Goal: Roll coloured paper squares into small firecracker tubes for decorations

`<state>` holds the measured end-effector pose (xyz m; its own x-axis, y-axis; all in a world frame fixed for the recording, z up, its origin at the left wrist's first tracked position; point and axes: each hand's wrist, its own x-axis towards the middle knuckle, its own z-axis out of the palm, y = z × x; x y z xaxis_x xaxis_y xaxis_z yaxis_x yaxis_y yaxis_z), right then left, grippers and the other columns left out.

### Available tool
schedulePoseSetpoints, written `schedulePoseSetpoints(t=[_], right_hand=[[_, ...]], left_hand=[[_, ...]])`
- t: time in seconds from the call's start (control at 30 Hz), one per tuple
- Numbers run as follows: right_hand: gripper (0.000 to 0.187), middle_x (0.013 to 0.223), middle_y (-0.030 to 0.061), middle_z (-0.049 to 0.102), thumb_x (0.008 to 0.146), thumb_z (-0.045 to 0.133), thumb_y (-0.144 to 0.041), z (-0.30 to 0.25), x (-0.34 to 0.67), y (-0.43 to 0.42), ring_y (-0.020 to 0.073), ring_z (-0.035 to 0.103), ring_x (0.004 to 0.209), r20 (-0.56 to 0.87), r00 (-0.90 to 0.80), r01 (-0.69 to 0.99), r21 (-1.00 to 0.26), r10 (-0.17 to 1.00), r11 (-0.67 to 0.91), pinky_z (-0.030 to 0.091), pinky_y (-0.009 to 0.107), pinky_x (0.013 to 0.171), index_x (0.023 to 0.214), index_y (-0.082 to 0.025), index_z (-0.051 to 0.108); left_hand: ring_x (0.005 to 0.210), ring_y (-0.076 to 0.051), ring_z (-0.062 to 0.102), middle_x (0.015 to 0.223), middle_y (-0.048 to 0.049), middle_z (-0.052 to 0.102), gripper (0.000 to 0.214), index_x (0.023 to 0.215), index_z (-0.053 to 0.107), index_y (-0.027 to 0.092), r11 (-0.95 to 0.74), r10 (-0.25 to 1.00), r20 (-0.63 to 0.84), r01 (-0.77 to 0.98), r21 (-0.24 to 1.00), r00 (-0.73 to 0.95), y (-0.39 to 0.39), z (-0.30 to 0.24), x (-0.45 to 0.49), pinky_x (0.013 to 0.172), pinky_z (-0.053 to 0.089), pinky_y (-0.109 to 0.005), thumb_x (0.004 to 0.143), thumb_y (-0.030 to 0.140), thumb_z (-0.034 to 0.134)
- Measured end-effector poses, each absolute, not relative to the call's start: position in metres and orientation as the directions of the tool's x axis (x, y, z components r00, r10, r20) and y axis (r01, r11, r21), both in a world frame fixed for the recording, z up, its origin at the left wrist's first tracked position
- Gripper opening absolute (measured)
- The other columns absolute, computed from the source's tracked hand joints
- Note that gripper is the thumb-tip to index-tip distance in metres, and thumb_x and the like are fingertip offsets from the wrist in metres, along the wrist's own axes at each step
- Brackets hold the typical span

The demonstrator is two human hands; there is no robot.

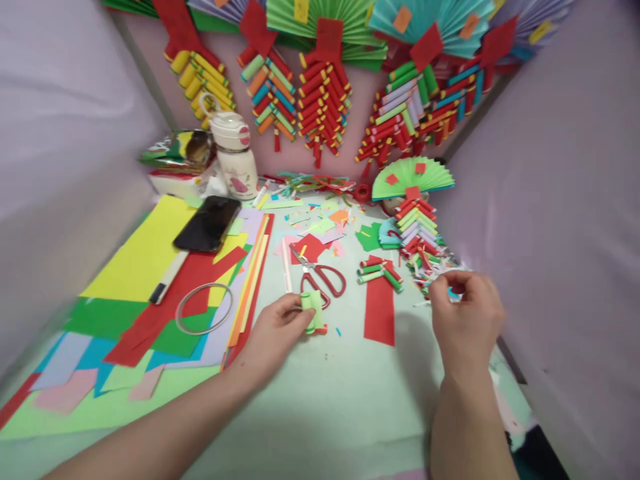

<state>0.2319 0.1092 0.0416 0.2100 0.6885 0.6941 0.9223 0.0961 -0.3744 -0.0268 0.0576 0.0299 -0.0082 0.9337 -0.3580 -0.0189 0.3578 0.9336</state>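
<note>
My left hand (pixel 280 328) pinches a light green paper piece (pixel 312 311) with curled edges between thumb and fingers. A small red bit shows just below the paper. Right behind it lie red-handled scissors (pixel 325 275), blades pointing away to the left. My right hand (pixel 469 313) is raised at the right, its fingers closed in a pinch; whatever they hold, if anything, is hidden. Beyond that hand is a heap of paper scraps (pixel 434 268). Between the hands rest a red paper strip (pixel 380 310) and several small red and green paper rolls (pixel 379 272).
Coloured paper sheets (pixel 125 267) cover the left side, with a phone (pixel 209 223), a utility knife (pixel 169 277) and a bangle (pixel 180 320) on top. A white bottle (pixel 235 160) stands behind. Paper firecracker strings (pixel 325 100) and fans hang along the back wall.
</note>
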Motion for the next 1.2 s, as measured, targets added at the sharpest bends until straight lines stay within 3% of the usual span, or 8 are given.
schedulePoseSetpoints(t=[0.17, 0.43, 0.53, 0.6, 0.7, 0.8, 0.93, 1.2], right_hand=[[0.015, 0.069, 0.0059, 0.059, 0.071, 0.051, -0.026, 0.040, 0.301, 0.114, 0.0195, 0.049, 0.067, 0.606, 0.448, 0.887, -0.394, 0.658, -0.241, 0.037, 0.032, 0.064, 0.071, -0.016, 0.062], [0.035, 0.084, 0.0166, 0.067, 0.078, 0.039, -0.025, 0.024, 0.331, 0.117, 0.0252, 0.055, 0.076, 0.365, 0.472, 0.875, -0.304, 0.802, -0.377, 0.039, 0.036, 0.068, 0.086, -0.011, 0.071], [0.041, 0.100, 0.0199, 0.064, 0.084, 0.038, -0.029, 0.031, 0.316, 0.107, 0.0287, 0.056, 0.092, 0.349, 0.410, 0.902, -0.290, 0.843, -0.319, 0.040, 0.040, 0.079, 0.106, -0.009, 0.067], [0.047, 0.113, 0.0189, 0.059, 0.085, 0.045, -0.037, 0.040, 0.290, 0.097, 0.0295, 0.054, 0.102, 0.359, 0.318, 0.906, -0.389, 0.878, -0.168, 0.041, 0.044, 0.085, 0.123, -0.012, 0.056], [0.075, 0.141, 0.0123, 0.040, 0.077, 0.064, -0.039, 0.052, 0.232, 0.081, 0.0265, 0.045, 0.121, 0.214, -0.199, 0.695, -0.657, 0.956, 0.291, 0.043, 0.043, 0.091, 0.143, -0.028, 0.029], [0.101, 0.148, 0.0103, 0.028, 0.067, 0.075, -0.028, 0.054, 0.179, 0.070, 0.0254, 0.034, 0.133, 0.143, -0.521, 0.380, -0.844, 0.841, 0.379, 0.036, 0.045, 0.102, 0.147, -0.032, 0.013], [0.101, 0.146, 0.0098, 0.030, 0.067, 0.070, -0.016, 0.041, 0.146, 0.067, 0.0237, 0.031, 0.134, 0.150, -0.593, 0.223, -0.913, 0.791, 0.341, 0.028, 0.045, 0.109, 0.147, -0.031, 0.011], [0.094, 0.130, 0.0104, 0.044, 0.069, 0.066, -0.020, 0.025, 0.139, 0.064, 0.0228, 0.045, 0.120, 0.226, -0.560, 0.091, -0.939, 0.797, 0.331, 0.038, 0.042, 0.101, 0.146, -0.029, 0.013]], left_hand=[[0.071, -0.013, 0.057, 0.077, 0.0002, 0.060, 0.021, 0.081, 0.062, 0.017, 0.422, 0.907, -0.414, -0.176, 0.889, 0.080, 0.056, 0.029, -0.024, 0.064, 0.047, -0.023, 0.073, 0.036, 0.066], [0.077, -0.012, 0.062, 0.086, -0.0026, 0.066, 0.015, 0.087, 0.064, 0.017, 0.515, 0.857, -0.442, -0.400, 0.758, 0.265, 0.052, 0.032, -0.023, 0.075, 0.052, -0.024, 0.076, 0.026, 0.068], [0.076, -0.012, 0.063, 0.085, -0.0036, 0.066, 0.015, 0.089, 0.064, 0.016, 0.526, 0.851, -0.443, -0.448, 0.723, 0.282, 0.052, 0.031, -0.023, 0.075, 0.053, -0.025, 0.076, 0.023, 0.068], [0.075, -0.012, 0.063, 0.085, -0.0042, 0.066, 0.013, 0.089, 0.064, 0.015, 0.525, 0.851, -0.431, -0.480, 0.702, 0.300, 0.051, 0.030, -0.024, 0.075, 0.054, -0.026, 0.077, 0.021, 0.067], [0.076, -0.013, 0.063, 0.086, -0.0055, 0.066, 0.011, 0.089, 0.064, 0.014, 0.526, 0.850, -0.399, -0.522, 0.671, 0.343, 0.050, 0.032, -0.024, 0.076, 0.054, -0.027, 0.079, 0.018, 0.064], [0.077, -0.013, 0.062, 0.090, -0.0073, 0.065, 0.014, 0.094, 0.064, 0.013, 0.528, 0.846, -0.350, -0.545, 0.651, 0.402, 0.050, 0.032, -0.026, 0.074, 0.053, -0.026, 0.080, 0.018, 0.062], [0.072, -0.012, 0.060, 0.084, -0.0061, 0.064, 0.015, 0.092, 0.064, 0.013, 0.557, 0.824, -0.321, -0.560, 0.614, 0.468, 0.049, 0.031, -0.028, 0.069, 0.051, -0.026, 0.078, 0.018, 0.064], [0.072, -0.012, 0.059, 0.081, -0.0050, 0.062, 0.013, 0.087, 0.063, 0.013, 0.604, 0.790, -0.313, -0.579, 0.547, 0.528, 0.046, 0.029, -0.027, 0.068, 0.047, -0.025, 0.076, 0.019, 0.067]])
